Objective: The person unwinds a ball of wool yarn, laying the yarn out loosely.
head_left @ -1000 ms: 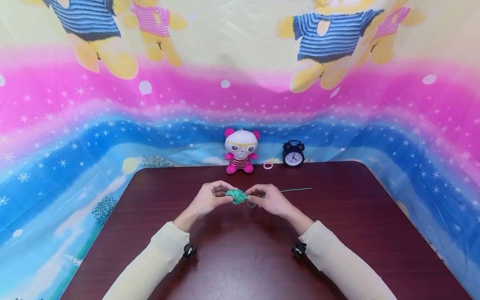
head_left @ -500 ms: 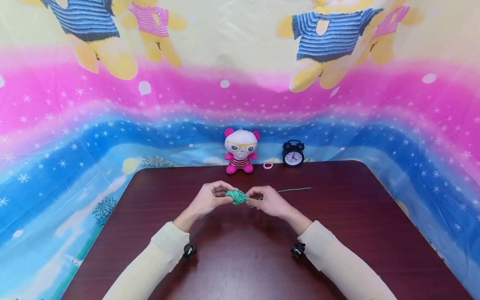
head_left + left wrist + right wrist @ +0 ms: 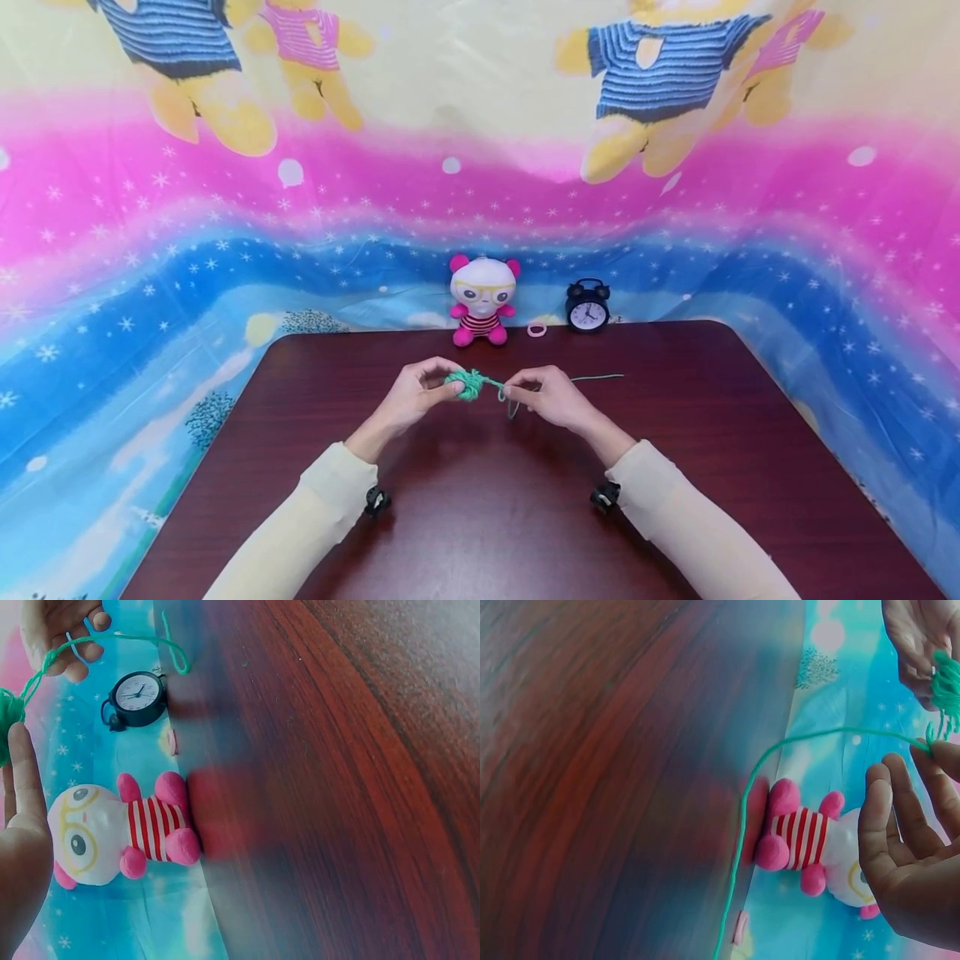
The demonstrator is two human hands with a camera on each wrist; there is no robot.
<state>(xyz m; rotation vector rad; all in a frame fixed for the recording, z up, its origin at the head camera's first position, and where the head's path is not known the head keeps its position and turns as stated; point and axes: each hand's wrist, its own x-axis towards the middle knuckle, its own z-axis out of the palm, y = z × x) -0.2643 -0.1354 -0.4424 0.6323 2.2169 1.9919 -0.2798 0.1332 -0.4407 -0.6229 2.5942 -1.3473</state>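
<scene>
Left hand (image 3: 412, 398): thumb and fingers pinched on a green yarn bundle (image 3: 467, 385), held above the table (image 3: 480, 508), roughly at its middle line. Right hand (image 3: 553, 398): thumb and forefinger pinched on a yarn strand (image 3: 742, 817), the other fingers loosely bent. Between the hands: a short span of the strand, fairly straight, joining bundle to fingertips; a small loop hangs beneath the right fingertips, and the tail lies off to the right. Step in hand, by judgement: working the strand at the bundle's edge; whether drawing it out or tightening a knot cannot be told. Next move, as judged: calls for a firm left hold and an even right-hand pull, the loop kept free of snags. Farther out, along the rear table edge: one panda toy (image 3: 480, 302), pink and white, seated upright; one pink ring (image 3: 172, 742), beside it; one black alarm clock (image 3: 587, 315), standing at right. Behind all: a printed cloth backdrop (image 3: 480, 192) with snowflakes and bears.
</scene>
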